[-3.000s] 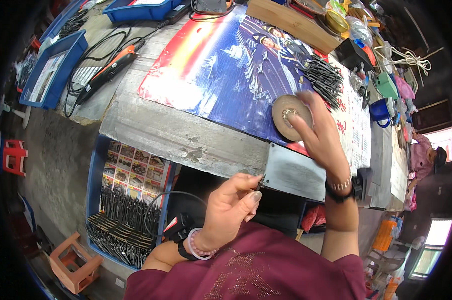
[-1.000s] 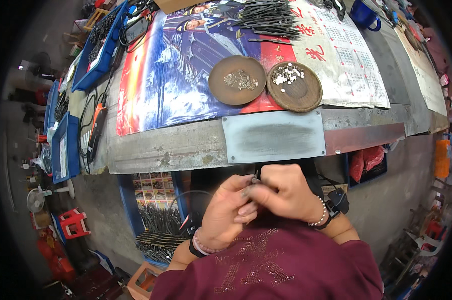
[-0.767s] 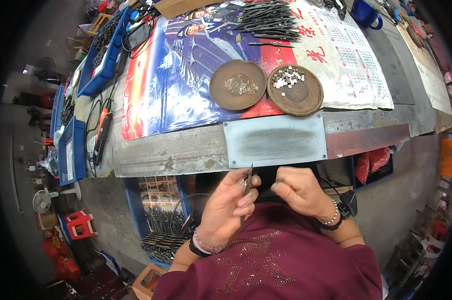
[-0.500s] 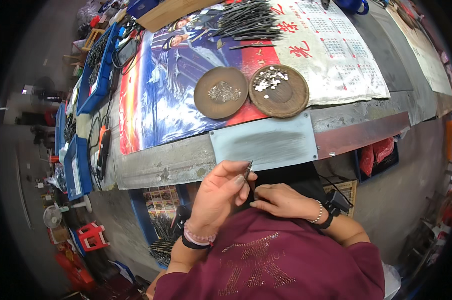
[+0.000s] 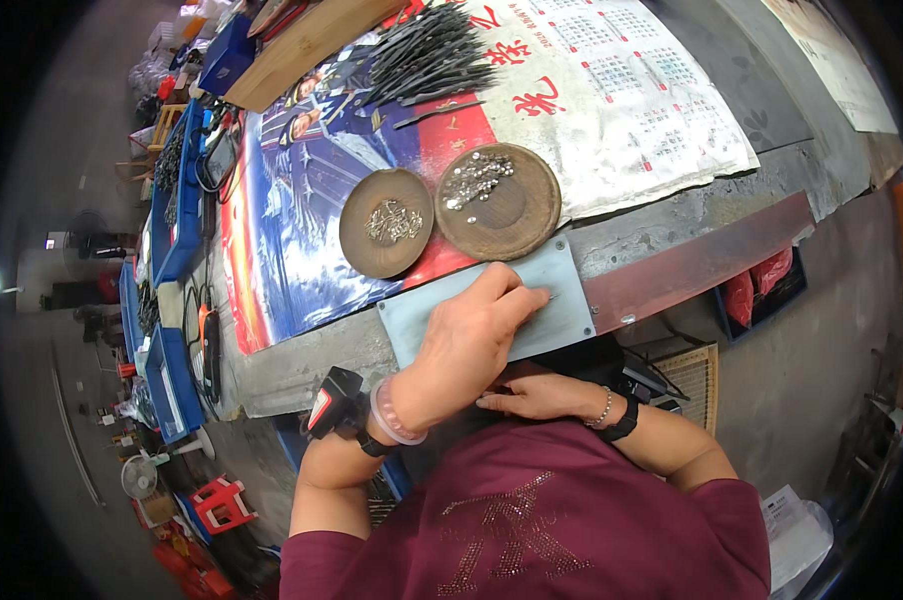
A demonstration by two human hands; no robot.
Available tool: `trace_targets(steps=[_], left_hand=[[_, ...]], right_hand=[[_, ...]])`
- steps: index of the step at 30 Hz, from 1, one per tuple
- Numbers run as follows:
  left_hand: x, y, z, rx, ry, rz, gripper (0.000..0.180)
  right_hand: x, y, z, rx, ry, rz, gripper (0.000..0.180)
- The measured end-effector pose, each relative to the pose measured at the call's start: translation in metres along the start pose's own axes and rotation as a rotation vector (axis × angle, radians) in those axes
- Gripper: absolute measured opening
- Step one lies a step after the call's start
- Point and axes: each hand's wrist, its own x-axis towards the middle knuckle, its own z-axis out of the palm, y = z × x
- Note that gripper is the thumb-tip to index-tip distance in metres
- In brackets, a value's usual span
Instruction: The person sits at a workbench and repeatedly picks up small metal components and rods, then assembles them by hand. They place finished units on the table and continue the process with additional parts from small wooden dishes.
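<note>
My left hand [image 5: 474, 325] reaches over a pale blue plate [image 5: 408, 331] screwed down at the bench's front edge. Its fingers are pinched together, with the fingertips at the plate's dark smudged middle; whatever they hold is too small to make out. Close to my body, just below the bench edge, my right hand [image 5: 544, 393] is closed with curled fingers, partly behind my left wrist. What it may hold is hidden. Beyond the plate sit a shallow brown bowl [image 5: 360, 240] with small metal pieces and a round brown dish [image 5: 517, 215] with shiny little discs.
A bundle of thin black rods [image 5: 432, 55] lies on a printed poster [image 5: 612, 130] at the back. Blue bins [image 5: 180, 210] and an orange-and-black tool [image 5: 210, 345] line the left side. A reddish strip [image 5: 702, 265] edges the bench at right, above a bin holding red bags [image 5: 757, 285].
My left hand, earlier raised near my body with a small dark pointed thing in a pinch, has moved forward onto the plate. My right hand stays low. The whole view has turned somewhat.
</note>
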Motion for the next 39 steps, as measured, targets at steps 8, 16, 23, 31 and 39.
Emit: trace_targets(steps=[8, 16, 23, 31, 39], left_hand=[[0.002, -0.008, -0.016, 0.104, -0.181, 0.044, 0.04], [-0.036, -0.032, -0.047, 0.133, -0.184, -0.098, 0.037], [-0.035, -0.009, -0.046, 0.23, -0.098, -0.116, 0.033], [0.004, -0.008, -0.01, 0.2, -0.197, 0.04, 0.042], [-0.064, -0.032, -0.059, 0.165, -0.071, -0.164, 0.03]], right_hand=[[0.008, 0.004, 0.005, -0.048, 0.177, -0.274, 0.036], [-0.002, -0.02, -0.009, -0.047, -0.003, 0.051, 0.038], [0.007, -0.017, -0.003, 0.023, 0.043, 0.011, 0.038], [0.002, -0.01, 0.007, -0.116, 0.027, 0.025, 0.032], [0.001, -0.012, -0.003, -0.122, -0.012, 0.103, 0.044]])
